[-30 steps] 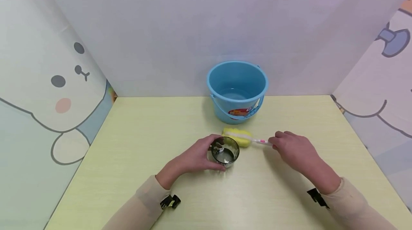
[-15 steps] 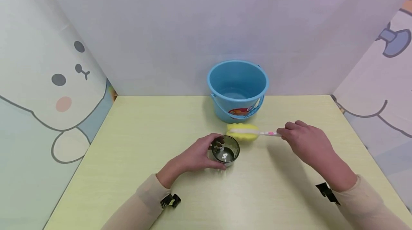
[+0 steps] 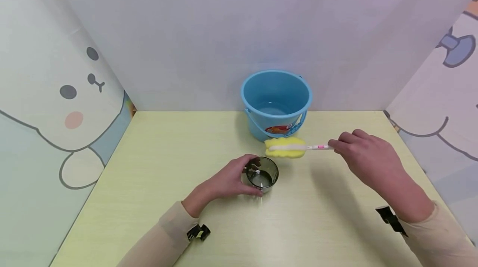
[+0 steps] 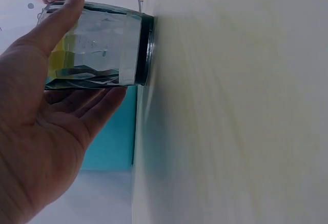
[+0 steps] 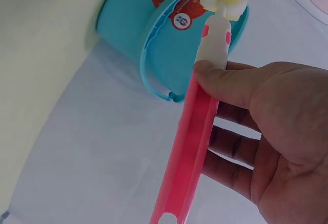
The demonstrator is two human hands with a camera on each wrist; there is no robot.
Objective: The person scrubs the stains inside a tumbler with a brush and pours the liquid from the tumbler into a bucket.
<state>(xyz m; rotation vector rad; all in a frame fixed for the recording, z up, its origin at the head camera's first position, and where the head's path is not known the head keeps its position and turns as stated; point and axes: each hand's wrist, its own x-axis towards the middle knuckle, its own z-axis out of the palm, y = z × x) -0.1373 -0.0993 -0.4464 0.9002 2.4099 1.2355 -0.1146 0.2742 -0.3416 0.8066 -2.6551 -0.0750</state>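
A dark, see-through glass cup (image 3: 262, 180) stands upright on the table, its mouth facing up. My left hand (image 3: 231, 179) grips it from the left side, thumb and fingers around the wall, as the left wrist view of the glass (image 4: 102, 44) also shows. My right hand (image 3: 367, 157) holds a sponge bottle brush by its pink and white handle (image 5: 192, 131), thumb on one side and fingers on the other. The brush's yellow and white sponge head (image 3: 285, 148) points left, raised above the table just behind the glass and in front of the bucket.
A light blue bucket (image 3: 257, 125) with its carrying handle down stands at the back of the pale wooden table (image 3: 179, 142). A plain light wall (image 3: 186, 42) rises behind it. Cartoon-printed panels (image 3: 33, 72) flank the table on both sides.
The right hand has lifted the brush off the table and moved it right and up, turning it nearly level. The left hand and glass have stayed in place.
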